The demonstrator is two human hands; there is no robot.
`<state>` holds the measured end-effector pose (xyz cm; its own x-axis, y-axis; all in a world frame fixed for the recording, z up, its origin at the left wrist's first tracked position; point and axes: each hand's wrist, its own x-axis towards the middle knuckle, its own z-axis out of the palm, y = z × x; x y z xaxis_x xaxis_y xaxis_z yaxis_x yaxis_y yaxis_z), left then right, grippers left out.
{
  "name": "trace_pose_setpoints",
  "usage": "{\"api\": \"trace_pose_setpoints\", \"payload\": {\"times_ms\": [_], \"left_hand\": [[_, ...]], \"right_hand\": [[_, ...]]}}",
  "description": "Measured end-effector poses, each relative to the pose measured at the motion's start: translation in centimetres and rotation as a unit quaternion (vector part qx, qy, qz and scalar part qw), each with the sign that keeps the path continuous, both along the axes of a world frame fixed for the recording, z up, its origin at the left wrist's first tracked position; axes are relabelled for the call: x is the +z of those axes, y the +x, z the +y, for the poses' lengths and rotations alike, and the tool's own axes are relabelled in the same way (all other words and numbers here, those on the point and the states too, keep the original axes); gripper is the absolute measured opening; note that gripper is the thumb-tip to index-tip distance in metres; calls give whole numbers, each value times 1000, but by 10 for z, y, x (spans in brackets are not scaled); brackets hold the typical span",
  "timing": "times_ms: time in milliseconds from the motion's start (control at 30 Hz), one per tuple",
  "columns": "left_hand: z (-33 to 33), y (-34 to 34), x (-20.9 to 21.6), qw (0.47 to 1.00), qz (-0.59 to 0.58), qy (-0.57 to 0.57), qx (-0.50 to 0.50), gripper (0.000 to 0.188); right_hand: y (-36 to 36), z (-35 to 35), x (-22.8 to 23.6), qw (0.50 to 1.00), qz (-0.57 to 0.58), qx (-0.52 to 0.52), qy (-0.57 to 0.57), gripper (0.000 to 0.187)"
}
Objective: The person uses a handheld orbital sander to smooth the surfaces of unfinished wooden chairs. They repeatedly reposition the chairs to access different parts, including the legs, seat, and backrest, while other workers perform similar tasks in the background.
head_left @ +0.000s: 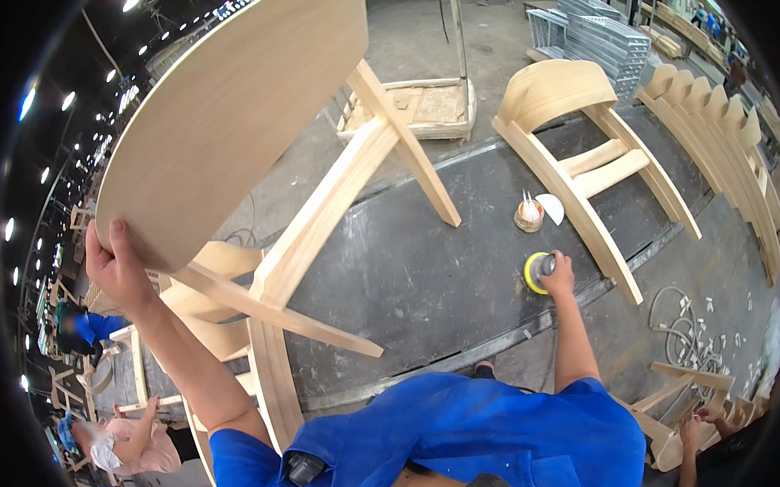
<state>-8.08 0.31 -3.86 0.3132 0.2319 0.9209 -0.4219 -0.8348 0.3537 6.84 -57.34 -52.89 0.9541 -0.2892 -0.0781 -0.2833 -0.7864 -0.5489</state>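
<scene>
On workbench, hands grip chair, sander

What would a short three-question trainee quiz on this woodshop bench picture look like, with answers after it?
1. True or false: the left hand grips the rim of the round wooden seat of a chair lifted off the dark workbench.
2. What does the right hand rest on?
A. a hammer
B. a yellow-padded sander
C. a paint can
3. Fill in: the second chair frame lies tipped on the ____.

Key: 1 true; 2 B; 3 workbench.
</scene>
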Motion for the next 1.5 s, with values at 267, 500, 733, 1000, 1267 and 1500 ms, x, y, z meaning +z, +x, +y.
{"api": "trace_pose_setpoints", "payload": {"times_ms": [267,500,733,1000,1267,1500], "left_hand": [[-19,1,1,999,-42,9,19,34],[-33,4,6,998,-62,1,15,33],[-20,6,7,997,-70,19,24,36],[-20,7,7,997,-61,23,32,36],[-33,8,7,997,-64,18,35,36],[-30,9,1,997,-72,8,6,29]], "right_hand": [[-2,206,100,874,-328,255,250,67],[-8,350,192,831,-390,264,295,65],[-66,415,209,789,-466,303,261,64],[-102,424,207,784,-434,371,241,65],[-106,419,198,772,-424,410,236,72],[-57,402,188,801,-428,310,281,63]]}}
